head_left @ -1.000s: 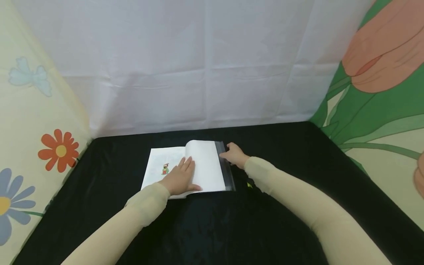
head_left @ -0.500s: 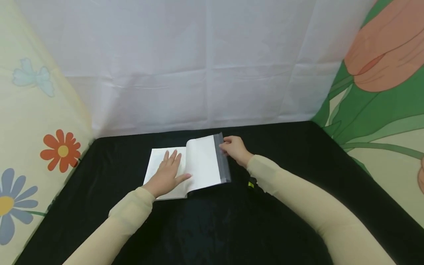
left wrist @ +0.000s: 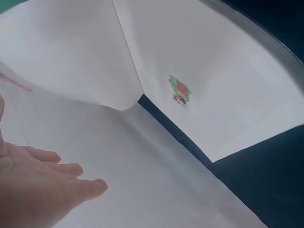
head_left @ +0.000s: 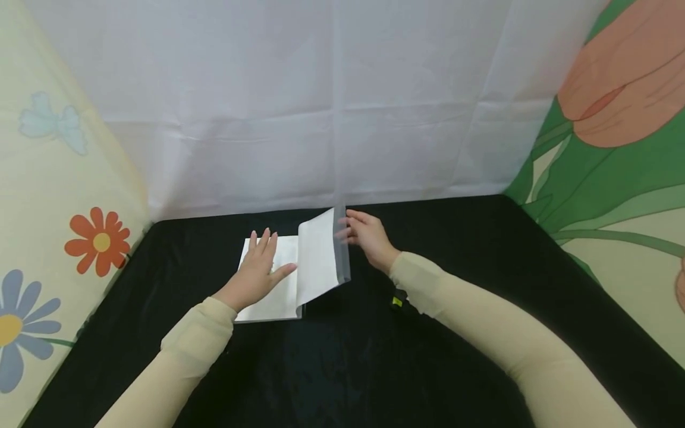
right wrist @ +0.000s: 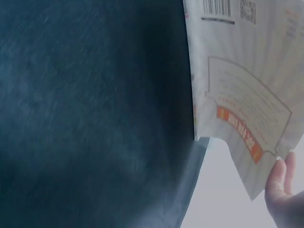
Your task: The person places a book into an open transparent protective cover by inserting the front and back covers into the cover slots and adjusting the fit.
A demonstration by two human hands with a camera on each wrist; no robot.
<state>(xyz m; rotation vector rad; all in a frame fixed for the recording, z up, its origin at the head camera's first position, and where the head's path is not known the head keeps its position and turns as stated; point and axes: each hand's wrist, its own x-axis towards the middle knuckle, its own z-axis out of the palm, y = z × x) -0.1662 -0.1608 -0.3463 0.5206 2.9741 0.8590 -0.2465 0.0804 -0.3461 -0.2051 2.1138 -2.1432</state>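
Observation:
A book (head_left: pixel 267 300) lies open on the black cloth. Its right-hand cover stands lifted and slanted, white inside, with a clear plastic strip (head_left: pixel 342 261) along the outer edge. My left hand (head_left: pixel 250 279) is spread over the left page, fingers straight; whether it presses down is unclear. A small coloured figure (left wrist: pixel 180 91) is printed on a page in the left wrist view. With extended fingers behind the strip, my right hand (head_left: pixel 371 238) touches the raised cover. The right wrist view shows the cover's printed outside (right wrist: pixel 247 104), with a barcode and an orange banner, beside my fingertips (right wrist: pixel 276 173).
A small black and yellow object (head_left: pixel 397 300) lies beside my right sleeve, partly hidden. Black cloth (head_left: pixel 342 368) covers the table. White fabric (head_left: pixel 332 119) hangs behind it, and flower-patterned panels stand at both sides.
The right cover has risen from nearly flat and tilted leftward, my right hand moving left and away with it. My left hand has slid left off the fold onto the left page.

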